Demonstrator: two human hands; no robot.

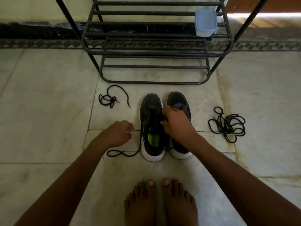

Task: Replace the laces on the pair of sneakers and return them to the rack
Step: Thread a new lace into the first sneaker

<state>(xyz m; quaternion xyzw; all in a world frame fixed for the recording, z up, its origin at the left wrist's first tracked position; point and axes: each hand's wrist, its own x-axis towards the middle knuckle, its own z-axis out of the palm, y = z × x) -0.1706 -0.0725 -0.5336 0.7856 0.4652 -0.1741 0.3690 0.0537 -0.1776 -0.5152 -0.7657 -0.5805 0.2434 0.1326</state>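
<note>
Your left hand [121,132] is curled into a loose fist beside the left sneaker [152,128]; whether it pinches the lace [125,153] trailing on the floor [48,111], I cannot tell. Your right hand [176,123] pinches the lace at the tongue. Both sneakers (dark uppers, white soles) stand side by side, toes pointing at the rack [153,51]; the right sneaker [179,101] is partly covered.

Nothing here reads clearly to me. The lime insole patch [153,139] (frame center) carries dark marks, too blurred to read.
</note>
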